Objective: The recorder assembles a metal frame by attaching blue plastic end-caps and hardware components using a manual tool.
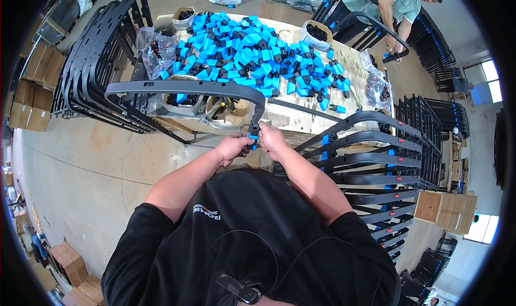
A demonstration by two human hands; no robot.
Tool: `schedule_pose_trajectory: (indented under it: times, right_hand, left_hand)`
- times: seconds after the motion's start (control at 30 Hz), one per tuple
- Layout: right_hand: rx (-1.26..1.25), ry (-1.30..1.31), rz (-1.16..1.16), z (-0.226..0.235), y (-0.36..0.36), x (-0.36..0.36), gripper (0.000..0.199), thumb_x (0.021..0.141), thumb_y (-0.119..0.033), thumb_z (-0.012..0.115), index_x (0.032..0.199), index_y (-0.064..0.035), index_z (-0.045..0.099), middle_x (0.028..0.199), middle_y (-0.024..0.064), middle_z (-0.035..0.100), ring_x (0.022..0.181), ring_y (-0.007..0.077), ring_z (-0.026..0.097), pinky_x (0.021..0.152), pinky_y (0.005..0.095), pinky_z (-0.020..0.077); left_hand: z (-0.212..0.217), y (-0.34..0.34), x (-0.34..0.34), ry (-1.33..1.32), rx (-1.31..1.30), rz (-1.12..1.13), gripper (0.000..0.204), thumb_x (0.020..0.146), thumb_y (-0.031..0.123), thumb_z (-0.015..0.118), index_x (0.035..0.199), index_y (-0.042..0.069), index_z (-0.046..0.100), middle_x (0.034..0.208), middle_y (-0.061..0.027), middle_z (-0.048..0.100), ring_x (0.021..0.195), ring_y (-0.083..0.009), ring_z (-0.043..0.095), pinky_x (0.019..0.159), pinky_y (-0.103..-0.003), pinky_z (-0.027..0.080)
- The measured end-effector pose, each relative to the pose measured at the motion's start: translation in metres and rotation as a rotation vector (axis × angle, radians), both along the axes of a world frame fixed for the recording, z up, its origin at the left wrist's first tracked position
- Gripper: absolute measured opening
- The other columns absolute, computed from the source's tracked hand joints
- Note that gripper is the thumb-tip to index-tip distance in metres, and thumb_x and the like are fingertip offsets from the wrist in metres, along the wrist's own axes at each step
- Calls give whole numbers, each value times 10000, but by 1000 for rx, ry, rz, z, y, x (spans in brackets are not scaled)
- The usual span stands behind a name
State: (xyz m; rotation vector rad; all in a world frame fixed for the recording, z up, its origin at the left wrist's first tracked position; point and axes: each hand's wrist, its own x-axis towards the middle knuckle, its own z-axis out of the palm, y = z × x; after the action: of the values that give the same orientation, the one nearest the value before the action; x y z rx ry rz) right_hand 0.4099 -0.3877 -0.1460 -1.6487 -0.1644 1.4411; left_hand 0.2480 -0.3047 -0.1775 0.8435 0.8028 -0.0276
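I have both hands up at the lower end of a curved grey frame (183,86), which arcs from the left across the front of the workbench (306,118) and bends down to meet me just at chest level. My left hand (235,146) is curled round the end of the bar from the left, and my right hand (270,138) pinches in from the other side; between the fingertips sits a small blue clip (252,136), so both hands are closed, one on the frame end and one on the clip, though which fingers bear the load I cannot tell. I judge the step to be seating that clip onto the bar's end. The next move, as I read it, calls for a firm squeeze with the clip held square to the bar, left hand bracing so the long frame does not swing. Behind lies a big heap of blue and black clips (252,53) on the bench, a rack of finished frames (371,166) to my right, bare black frames (97,64) stacked to my left, and another person (398,5) working at the far corner
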Motion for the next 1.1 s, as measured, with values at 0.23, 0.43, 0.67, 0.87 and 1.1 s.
schedule_pose_trajectory:
  times: [0.23, 0.43, 0.67, 0.87, 1.1]
  right_hand:
    - [86, 2, -17, -10, -2, 4, 289, 1012, -356, 488, 823, -138, 492, 627, -33, 385, 519, 112, 369, 485, 308, 300]
    - [19, 5, -78, -10, -1, 3, 277, 989, -322, 495, 839, -99, 562, 649, 0, 456, 532, 147, 420, 471, 340, 336]
    - [22, -46, -28, -13, -1, 6, 261, 982, -332, 501, 844, -114, 535, 653, -12, 439, 525, 130, 390, 474, 326, 304]
    - [3, -2, -51, -5, 2, 3, 268, 986, -335, 502, 833, -119, 538, 645, -9, 436, 515, 128, 390, 465, 330, 302]
    - [23, -87, -34, -21, -1, 7, 343, 1012, -382, 500, 844, -91, 573, 673, 0, 480, 535, 142, 437, 452, 341, 348]
  left_hand:
    - [9, -3, 3, -4, 2, 10, 232, 958, 284, 654, 1074, 85, 633, 928, -22, 625, 757, -122, 554, 681, -290, 476]
    - [5, -3, 2, -3, -10, 19, 229, 954, 276, 659, 1073, 83, 628, 922, -24, 627, 752, -124, 554, 679, -295, 480]
    - [-2, 0, 3, -4, -33, 11, 174, 954, 223, 668, 1049, 87, 615, 889, -21, 633, 729, -115, 584, 667, -282, 482]
    - [1, 1, 2, 14, -29, 6, 180, 949, 229, 680, 1043, 91, 615, 894, -17, 634, 733, -111, 586, 669, -280, 483]
    - [5, 1, 3, 30, -18, 6, 191, 948, 230, 686, 1053, 88, 612, 881, -10, 628, 725, -111, 587, 678, -287, 490]
